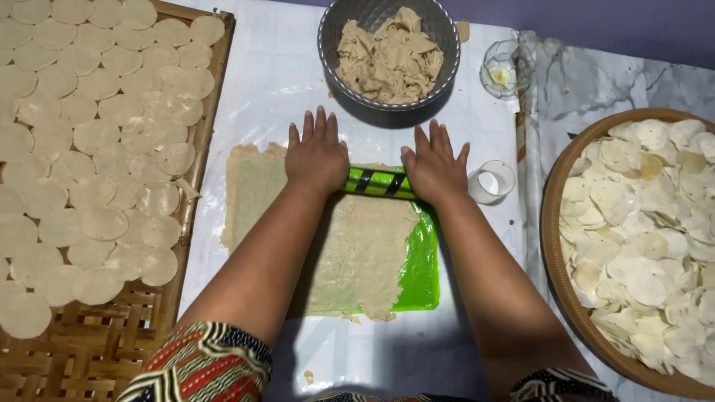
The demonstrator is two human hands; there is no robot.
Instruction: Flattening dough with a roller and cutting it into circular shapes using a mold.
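Both hands are laid flat, fingers spread and palms pressed down, on a green-and-black striped roller [378, 182]: the left hand [317, 154] covers its left end, the right hand [434, 167] its right end, and only the middle stretch of the roller is seen between them. Nothing is pinched or gripped; the roller is held down under open palms.

Nearest the viewer, at 6 o'clock from the hands, patterned sleeves [202, 365] are seen at the lower edge. Just beyond them a sheet of beige dough [361, 253] is spread thin on a bright green mat [423, 272], which lies on a white-covered table [253, 82]. The dough runs under the roller and out past the mat's left edge, toward 9 o'clock.

At 3 o'clock of the right hand, just beside it, a small white cup [491, 181] stands open end up. Farther toward 3 o'clock a round woven basket [555, 223] is heaped with thin pale dough discs [640, 238]. At 9 o'clock a flat bamboo tray [97, 350] is covered with similar discs [97, 141] laid out flat.

At 12 o'clock, farthest away, a grey metal bowl [439, 26] is filled with lumps of dough [389, 59]. A small glass dish [505, 68] stands just to its right.
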